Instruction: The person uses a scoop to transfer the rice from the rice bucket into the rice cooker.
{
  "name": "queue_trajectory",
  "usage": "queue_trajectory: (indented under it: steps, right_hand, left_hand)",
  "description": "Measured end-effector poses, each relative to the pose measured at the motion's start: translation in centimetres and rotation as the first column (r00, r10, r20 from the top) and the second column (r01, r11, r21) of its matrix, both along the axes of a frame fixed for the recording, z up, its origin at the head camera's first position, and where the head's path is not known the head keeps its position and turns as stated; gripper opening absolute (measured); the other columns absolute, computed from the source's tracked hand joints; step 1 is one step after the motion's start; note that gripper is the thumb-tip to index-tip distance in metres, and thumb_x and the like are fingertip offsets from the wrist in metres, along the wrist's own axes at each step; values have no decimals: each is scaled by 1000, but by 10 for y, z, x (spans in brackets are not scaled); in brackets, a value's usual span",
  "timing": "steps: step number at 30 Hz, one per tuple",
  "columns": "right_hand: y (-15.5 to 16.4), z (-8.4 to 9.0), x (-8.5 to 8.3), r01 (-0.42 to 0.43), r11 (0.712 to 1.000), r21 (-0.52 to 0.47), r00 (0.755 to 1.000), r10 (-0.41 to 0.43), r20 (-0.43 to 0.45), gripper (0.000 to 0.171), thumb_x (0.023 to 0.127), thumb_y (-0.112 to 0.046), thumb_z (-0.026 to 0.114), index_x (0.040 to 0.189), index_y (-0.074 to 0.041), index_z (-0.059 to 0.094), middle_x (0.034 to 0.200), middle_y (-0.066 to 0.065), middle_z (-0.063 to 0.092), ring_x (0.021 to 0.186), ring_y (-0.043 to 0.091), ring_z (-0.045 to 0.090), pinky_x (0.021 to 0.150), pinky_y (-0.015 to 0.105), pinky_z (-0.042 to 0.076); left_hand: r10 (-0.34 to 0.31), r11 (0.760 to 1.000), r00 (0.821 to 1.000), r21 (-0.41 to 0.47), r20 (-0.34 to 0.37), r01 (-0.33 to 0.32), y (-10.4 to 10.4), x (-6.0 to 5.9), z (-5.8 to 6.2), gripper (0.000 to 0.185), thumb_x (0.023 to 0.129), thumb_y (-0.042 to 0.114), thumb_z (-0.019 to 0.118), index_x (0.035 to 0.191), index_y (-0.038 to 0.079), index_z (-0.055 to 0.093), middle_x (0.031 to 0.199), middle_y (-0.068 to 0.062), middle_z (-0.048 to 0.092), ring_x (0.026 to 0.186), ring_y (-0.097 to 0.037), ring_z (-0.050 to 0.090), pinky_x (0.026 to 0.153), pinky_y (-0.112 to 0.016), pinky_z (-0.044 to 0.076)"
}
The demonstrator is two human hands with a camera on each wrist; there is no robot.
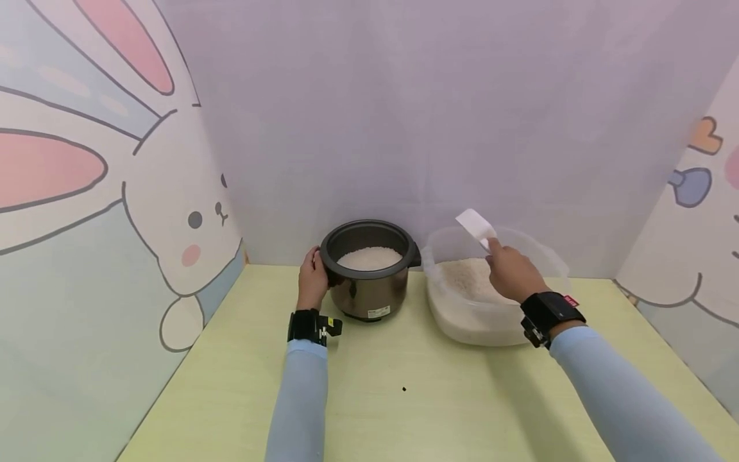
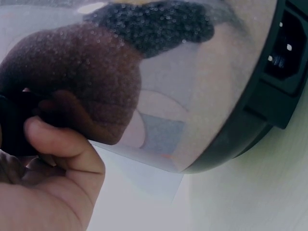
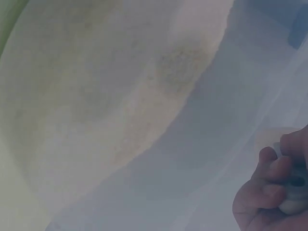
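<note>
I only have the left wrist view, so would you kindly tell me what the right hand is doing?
Observer: The right hand holds a white scoop over the clear tub of rice.
Operator: Thank you. Is there rice in the cooker pot?
Observer: Yes, the cooker pot has white rice inside.
Operator: Where does the tub sit?
Observer: On the table, just right of the pot; the left hand grips the pot's left side.

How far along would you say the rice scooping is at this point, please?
Done: the cooker already holds rice. In hand: the left hand grips the cooker's side; the right hand holds a white scoop above the tub. Left: much rice remains in the tub.
</note>
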State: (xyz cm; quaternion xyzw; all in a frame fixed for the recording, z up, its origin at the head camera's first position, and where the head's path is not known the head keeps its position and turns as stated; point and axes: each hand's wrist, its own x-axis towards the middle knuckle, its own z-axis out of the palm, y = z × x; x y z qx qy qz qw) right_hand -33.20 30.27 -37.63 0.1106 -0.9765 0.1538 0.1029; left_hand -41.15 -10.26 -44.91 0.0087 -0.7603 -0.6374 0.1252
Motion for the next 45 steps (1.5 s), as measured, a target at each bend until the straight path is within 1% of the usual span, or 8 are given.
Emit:
queue_trajectory:
  steps: [6, 10, 14, 21, 24, 36, 40, 45]
  right_hand:
    - [29, -7, 1, 68, 995, 77, 990, -77, 120, 32, 108, -11, 42, 127, 14, 48, 85, 24, 63, 64, 32, 60, 55, 44, 45]
    - [29, -6, 7, 139, 984, 113, 974, -156, 164, 24, 104, -10, 47, 94, 7, 62, 68, 13, 57, 54, 27, 52, 49, 39, 39]
    - [26, -5, 11, 189, 971, 143, 955, -216, 201, 23, 97, -3, 49, 78, -1, 61, 64, 11, 54, 54, 26, 48, 49, 38, 37]
    - [27, -8, 7, 216, 956, 201, 932, -263, 249, 25, 100, -3, 46, 82, 0, 64, 67, 13, 57, 57, 28, 52, 53, 42, 40]
    - [30, -11, 3, 206, 955, 213, 931, -259, 259, 26, 100, -3, 46, 80, -1, 64, 65, 12, 56, 56, 27, 51, 53, 42, 39]
    - [36, -21, -5, 50, 991, 120, 887, -100, 451, 19, 97, -4, 45, 84, -3, 59, 68, 3, 40, 60, 19, 38, 60, 35, 36]
    - [31, -15, -2, 43, 992, 116, 880, -93, 466, 19, 97, -3, 45, 83, -2, 59, 67, 2, 38, 60, 18, 37, 61, 35, 36]
    - [28, -13, 0, 47, 990, 134, 879, -105, 465, 18, 98, -2, 44, 89, 1, 60, 70, 4, 41, 63, 20, 41, 63, 36, 37]
  left_hand:
    - [-2, 1000, 1000, 8, -13, 2, 0, -2, 0, 50, 114, 32, 34, 155, 6, 42, 155, -18, 46, 133, -33, 48, 106, -53, 44]
    - [1, 1000, 1000, -6, -5, -1, 0, -1, 2, 49, 114, 33, 34, 155, 7, 42, 153, -17, 48, 123, -33, 53, 88, -45, 51]
    - [4, 1000, 1000, -25, 0, -4, -1, 0, 1, 50, 114, 33, 33, 155, 7, 42, 150, -17, 50, 112, -33, 56, 71, -33, 48]
    - [4, 1000, 1000, -14, 1, -4, -1, 0, 1, 49, 114, 34, 33, 155, 9, 42, 144, -17, 53, 87, -29, 56, 61, -29, 47]
    - [3, 1000, 1000, -11, 4, -3, -1, 0, 0, 50, 114, 34, 33, 155, 8, 42, 143, -17, 54, 86, -28, 55, 60, -29, 47]
    - [6, 1000, 1000, -11, 6, -6, 0, 1, -2, 50, 114, 34, 33, 156, 8, 41, 149, -16, 50, 106, -32, 56, 68, -33, 48]
    - [6, 1000, 1000, -14, -7, -6, 1, 1, -2, 50, 114, 33, 33, 156, 6, 41, 152, -17, 48, 117, -33, 54, 75, -35, 49]
    - [7, 1000, 1000, -3, -12, -7, 0, 0, -2, 51, 114, 33, 33, 156, 6, 41, 151, -16, 50, 114, -33, 55, 72, -33, 48]
